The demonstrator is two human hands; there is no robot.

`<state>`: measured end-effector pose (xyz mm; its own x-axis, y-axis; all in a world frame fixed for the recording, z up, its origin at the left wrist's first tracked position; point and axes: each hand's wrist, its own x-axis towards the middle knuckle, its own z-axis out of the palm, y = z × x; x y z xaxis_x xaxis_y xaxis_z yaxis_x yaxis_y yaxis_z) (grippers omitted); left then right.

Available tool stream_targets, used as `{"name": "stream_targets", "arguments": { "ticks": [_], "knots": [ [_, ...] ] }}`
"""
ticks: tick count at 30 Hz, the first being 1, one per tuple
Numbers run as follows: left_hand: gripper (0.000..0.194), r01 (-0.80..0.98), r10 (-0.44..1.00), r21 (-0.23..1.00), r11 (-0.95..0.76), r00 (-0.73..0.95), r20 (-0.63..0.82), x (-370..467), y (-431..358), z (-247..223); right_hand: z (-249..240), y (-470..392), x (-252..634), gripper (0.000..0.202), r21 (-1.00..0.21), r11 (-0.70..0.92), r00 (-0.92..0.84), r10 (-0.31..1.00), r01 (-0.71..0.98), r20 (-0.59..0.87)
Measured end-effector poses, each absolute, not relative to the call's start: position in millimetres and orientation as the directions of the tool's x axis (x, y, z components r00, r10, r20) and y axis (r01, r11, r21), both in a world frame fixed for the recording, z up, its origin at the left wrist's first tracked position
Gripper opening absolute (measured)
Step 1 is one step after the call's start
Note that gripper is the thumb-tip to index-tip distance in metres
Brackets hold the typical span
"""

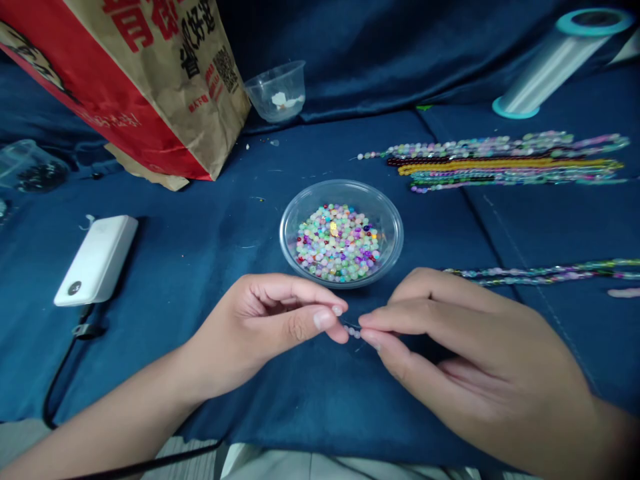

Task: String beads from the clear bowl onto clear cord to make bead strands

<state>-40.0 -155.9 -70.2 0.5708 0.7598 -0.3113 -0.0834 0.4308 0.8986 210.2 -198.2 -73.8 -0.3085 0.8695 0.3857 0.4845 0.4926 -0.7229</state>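
Note:
My left hand (273,327) pinches a small pale bead (337,311) between thumb and forefinger. Facing it, my right hand (465,353) is closed in a pinch on a short string of pale lilac beads (353,332). Those strung beads lie between the fingertips of both hands, and the thread itself is barely visible. Just beyond my hands stands a round clear plastic bowl (284,248) with many loose multicoloured beads (340,243) in it, a shiny gold piece among them.
Bead strands (500,163) lie at the back right, with more strands (550,272) nearer. A spool of clear line (555,67) stands behind them. At left are a white power bank (97,260) with a black cable, a paper bag (165,87) and a small clear cup (280,93).

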Motion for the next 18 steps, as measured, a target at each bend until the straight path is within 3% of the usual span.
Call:
{"name": "stream_targets", "arguments": {
  "ticks": [18],
  "knots": [
    [0.014, -0.099, 0.746, 0.898, 0.43, 0.599, -0.291, -35.5, -158.2, -72.1, -72.4, -196.4, 206.5, 0.02, -0.751, 0.476, -0.314, 0.877, 0.458, 0.363]
  ]
}}
